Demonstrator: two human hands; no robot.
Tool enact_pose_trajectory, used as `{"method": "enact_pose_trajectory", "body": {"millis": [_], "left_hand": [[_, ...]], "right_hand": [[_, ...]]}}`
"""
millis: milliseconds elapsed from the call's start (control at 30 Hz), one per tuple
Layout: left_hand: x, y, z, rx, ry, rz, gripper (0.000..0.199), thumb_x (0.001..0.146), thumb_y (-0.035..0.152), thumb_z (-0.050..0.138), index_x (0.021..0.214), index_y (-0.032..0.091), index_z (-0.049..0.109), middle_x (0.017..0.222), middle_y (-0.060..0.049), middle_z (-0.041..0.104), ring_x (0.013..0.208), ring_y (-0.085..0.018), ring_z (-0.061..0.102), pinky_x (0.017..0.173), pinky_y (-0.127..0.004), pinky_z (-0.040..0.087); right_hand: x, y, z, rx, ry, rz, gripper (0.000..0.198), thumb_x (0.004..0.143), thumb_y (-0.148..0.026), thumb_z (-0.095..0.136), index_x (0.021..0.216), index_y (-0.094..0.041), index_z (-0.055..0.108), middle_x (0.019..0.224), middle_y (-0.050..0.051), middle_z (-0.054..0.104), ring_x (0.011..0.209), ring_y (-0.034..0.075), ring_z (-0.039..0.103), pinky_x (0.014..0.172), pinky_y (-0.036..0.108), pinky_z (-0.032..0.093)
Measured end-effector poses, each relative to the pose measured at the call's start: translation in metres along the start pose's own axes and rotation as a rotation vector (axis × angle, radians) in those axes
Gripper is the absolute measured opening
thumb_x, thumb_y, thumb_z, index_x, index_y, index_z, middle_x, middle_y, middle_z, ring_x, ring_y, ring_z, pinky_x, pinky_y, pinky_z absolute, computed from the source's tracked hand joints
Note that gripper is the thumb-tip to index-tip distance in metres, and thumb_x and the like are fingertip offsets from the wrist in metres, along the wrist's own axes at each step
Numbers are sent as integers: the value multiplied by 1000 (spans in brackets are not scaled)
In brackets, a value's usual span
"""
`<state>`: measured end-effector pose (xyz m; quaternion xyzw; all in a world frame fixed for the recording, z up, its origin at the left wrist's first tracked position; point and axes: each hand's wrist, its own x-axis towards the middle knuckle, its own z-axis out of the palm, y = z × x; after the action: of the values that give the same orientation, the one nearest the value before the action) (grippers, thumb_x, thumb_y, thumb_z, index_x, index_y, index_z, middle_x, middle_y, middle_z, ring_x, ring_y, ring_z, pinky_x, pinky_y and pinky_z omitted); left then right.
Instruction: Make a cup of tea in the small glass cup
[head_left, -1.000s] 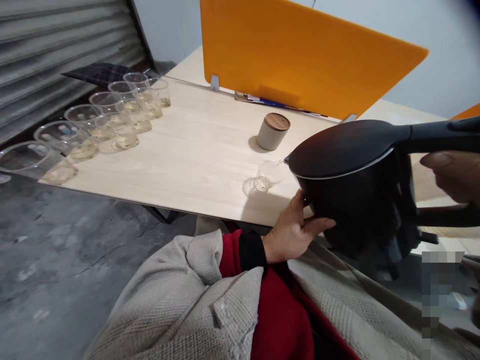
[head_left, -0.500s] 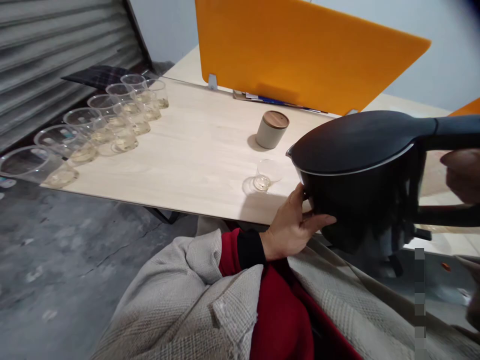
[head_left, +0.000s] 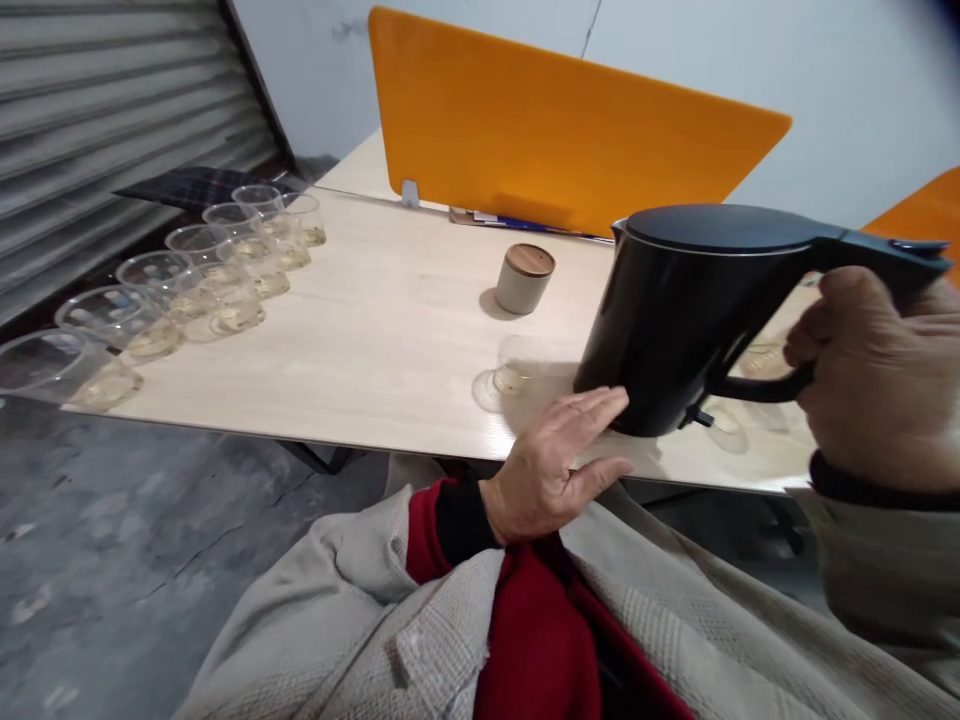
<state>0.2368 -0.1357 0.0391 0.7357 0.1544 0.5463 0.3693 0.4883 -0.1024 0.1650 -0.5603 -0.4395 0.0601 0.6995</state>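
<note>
My right hand (head_left: pixel 881 370) is wrapped round the handle of a black electric kettle (head_left: pixel 652 330). The kettle stands nearly upright, low over the table's front part; whether its base touches the table I cannot tell. Beside the lower left of the kettle is my left hand (head_left: pixel 559 455), palm down with fingers stretched out, its fingertips at or just in front of the base. Just left of the kettle, a small clear cup (head_left: pixel 510 375) sits on the table with a little pale content at its bottom. Farther back stands a grey canister (head_left: pixel 523 285) with a wooden lid.
Several clear plastic cups (head_left: pixel 154 320) with pale contents line the left edge of the wooden table (head_left: pixel 375 330). More clear cups (head_left: pixel 761 360) are partly hidden behind the kettle. An orange divider (head_left: pixel 562 130) rises at the back, with thin items lying along its foot.
The kettle has moved down and away from me toward the table, and it looks more level. My left hand has come off the kettle's side and its fingers have straightened.
</note>
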Motion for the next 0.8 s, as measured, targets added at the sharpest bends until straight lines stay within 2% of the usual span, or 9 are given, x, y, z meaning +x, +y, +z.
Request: {"method": "enact_pose_trajectory", "body": {"millis": [67, 133, 300, 467, 633, 800], "left_hand": [[-5, 3, -10, 48, -5, 92, 53, 104, 36, 67, 153, 22, 55, 144, -16, 71, 135, -30, 67, 114, -53, 58], [-10, 4, -19, 90, 4, 107, 49, 103, 33, 69, 149, 21, 59, 137, -16, 75, 126, -29, 72, 107, -50, 62], [-22, -1, -41, 172, -9, -7, 41, 101, 27, 71, 141, 21, 66, 126, -14, 79, 115, -26, 74, 99, -47, 66], [-28, -7, -59, 206, -10, -57, 38, 100, 20, 70, 138, 20, 68, 122, -12, 79, 110, -22, 74, 87, -37, 67], [-31, -7, -79, 201, 50, -121, 35, 99, 17, 70, 133, 25, 71, 116, -6, 80, 100, -17, 74, 82, -28, 65], [-35, -16, -94, 226, 132, -254, 33, 100, 21, 70, 132, 26, 72, 114, -4, 81, 97, -16, 76, 84, -28, 65]], "right_hand": [[10, 15, 14, 47, -57, -49, 21, 80, -26, 77, 71, -25, 58, 49, -8, 43, 38, 9, 37, 35, 28, 25], [26, 33, 29, 71, -36, -52, 21, 83, -22, 73, 74, -26, 55, 48, -10, 41, 37, 9, 36, 35, 28, 23], [69, 75, 67, 30, 33, 54, 29, 95, -18, 66, 78, -28, 46, 44, -15, 31, 35, 9, 27, 40, 28, 20], [94, 108, 95, 65, 25, 43, 29, 104, -26, 61, 82, -29, 42, 47, -14, 31, 39, 9, 27, 43, 28, 21], [116, 135, 110, -132, 3, -26, 27, 111, -39, 51, 88, -31, 37, 49, -17, 26, 42, 9, 25, 43, 28, 25], [141, 153, 110, -257, -65, -159, 32, 113, -51, 40, 88, -34, 29, 51, -17, 23, 42, 9, 25, 45, 29, 24]]}}
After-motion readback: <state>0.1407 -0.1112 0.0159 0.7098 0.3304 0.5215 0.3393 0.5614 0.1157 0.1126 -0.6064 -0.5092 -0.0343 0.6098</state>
